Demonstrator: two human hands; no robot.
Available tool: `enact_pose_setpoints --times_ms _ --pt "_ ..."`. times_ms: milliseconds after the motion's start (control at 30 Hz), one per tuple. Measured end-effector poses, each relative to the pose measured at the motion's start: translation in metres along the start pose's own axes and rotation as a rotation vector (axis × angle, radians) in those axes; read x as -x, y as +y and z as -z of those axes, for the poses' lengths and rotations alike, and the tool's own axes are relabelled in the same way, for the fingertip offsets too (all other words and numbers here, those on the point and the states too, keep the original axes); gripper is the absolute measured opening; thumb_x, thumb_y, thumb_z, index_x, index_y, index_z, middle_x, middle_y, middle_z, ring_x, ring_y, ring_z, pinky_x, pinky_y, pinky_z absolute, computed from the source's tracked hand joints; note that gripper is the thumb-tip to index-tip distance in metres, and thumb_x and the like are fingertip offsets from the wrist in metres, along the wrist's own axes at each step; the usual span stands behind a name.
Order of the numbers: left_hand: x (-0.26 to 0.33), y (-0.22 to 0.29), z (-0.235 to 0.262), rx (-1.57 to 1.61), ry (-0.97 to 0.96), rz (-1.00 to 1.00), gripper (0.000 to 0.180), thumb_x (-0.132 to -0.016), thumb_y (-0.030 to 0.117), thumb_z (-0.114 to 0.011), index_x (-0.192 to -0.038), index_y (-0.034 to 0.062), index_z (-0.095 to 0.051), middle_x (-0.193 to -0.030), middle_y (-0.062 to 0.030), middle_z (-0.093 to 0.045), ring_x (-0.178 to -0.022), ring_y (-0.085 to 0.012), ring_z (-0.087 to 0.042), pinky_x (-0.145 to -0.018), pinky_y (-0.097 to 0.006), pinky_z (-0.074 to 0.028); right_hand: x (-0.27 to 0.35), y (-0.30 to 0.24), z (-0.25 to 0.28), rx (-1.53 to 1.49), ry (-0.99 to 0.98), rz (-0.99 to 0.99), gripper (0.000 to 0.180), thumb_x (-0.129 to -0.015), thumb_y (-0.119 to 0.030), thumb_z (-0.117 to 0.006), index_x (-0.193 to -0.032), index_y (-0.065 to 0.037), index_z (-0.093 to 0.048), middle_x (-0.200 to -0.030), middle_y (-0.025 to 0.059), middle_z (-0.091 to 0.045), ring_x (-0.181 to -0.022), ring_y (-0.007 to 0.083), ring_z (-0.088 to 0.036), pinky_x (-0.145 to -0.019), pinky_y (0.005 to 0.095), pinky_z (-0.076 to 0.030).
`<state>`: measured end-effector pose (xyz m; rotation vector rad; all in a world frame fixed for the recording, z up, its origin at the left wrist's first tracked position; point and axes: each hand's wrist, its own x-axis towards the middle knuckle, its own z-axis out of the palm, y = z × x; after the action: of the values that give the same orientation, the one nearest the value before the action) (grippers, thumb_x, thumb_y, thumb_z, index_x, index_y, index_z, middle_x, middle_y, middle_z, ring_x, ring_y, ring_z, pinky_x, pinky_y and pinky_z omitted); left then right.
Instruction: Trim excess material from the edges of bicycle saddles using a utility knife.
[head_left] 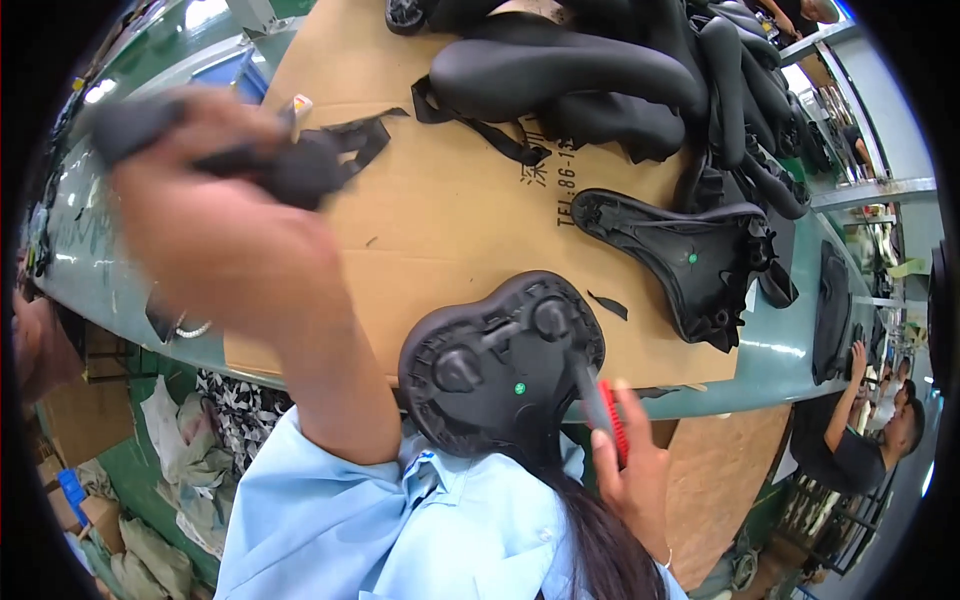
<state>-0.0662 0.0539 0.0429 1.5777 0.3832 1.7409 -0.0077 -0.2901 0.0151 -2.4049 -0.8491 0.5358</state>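
Left hand: upper left, blurred; finger state could not be told.
Right hand: red-and-grey tool was pinched, lower centre.
Black saddle: underside was exposed, centre.

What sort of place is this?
Probably a bike-saddle workshop: one saddle upturned before the person, more saddles piled on cardboard, and other workers nearby.
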Motion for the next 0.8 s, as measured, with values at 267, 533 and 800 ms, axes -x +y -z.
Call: enact_pose_setpoints --times_ms 267,533,800 --pt "0.061 0.008 0.019 -0.411 -1.129 0.765 0.045 -0.083 0.025 -0.073 -0.113 -0.0010 -0.052 -0.107 -0.0159 -0.062 -0.106 -0.0244 -0.060 -0.094 -0.033 -0.043 -0.095 -0.005 -0.038 -0.708 0.217 0.099 0.074 -0.076 -0.008 -0.073 -0.138 0.002 -0.033 -0.119 0.0081 -0.047 -0.105 0.0180 -0.048 -0.093 0.0305 -0.040" --pt "-0.054 -0.089 -0.006 0.486 -0.581 1.223 0.046 -0.092 0.035 -0.061 -0.119 -0.0008 -0.057 -0.111 -0.0142 -0.066 -0.099 -0.0245 -0.066 -0.093 -0.040 -0.052 -0.131 -0.033 0.044 -0.892 0.911 0.417 0.048 -0.092 -0.003 -0.048 -0.136 0.006 -0.029 -0.082 0.0077 -0.055 -0.065 0.0118 -0.056 -0.058 0.0237 -0.051" --pt "-0.178 -0.288 -0.084 0.109 0.114 0.771 0.090 -0.082 0.057 -0.067 -0.135 -0.0069 -0.033 -0.133 -0.0230 -0.047 -0.117 -0.0323 -0.054 -0.100 -0.046 -0.043 -0.111 0.000 -0.015 -0.856 0.589 0.096 0.054 -0.093 -0.010 -0.053 -0.139 0.004 -0.029 -0.083 0.0064 -0.052 -0.053 0.0117 -0.054 -0.047 0.0216 -0.047"
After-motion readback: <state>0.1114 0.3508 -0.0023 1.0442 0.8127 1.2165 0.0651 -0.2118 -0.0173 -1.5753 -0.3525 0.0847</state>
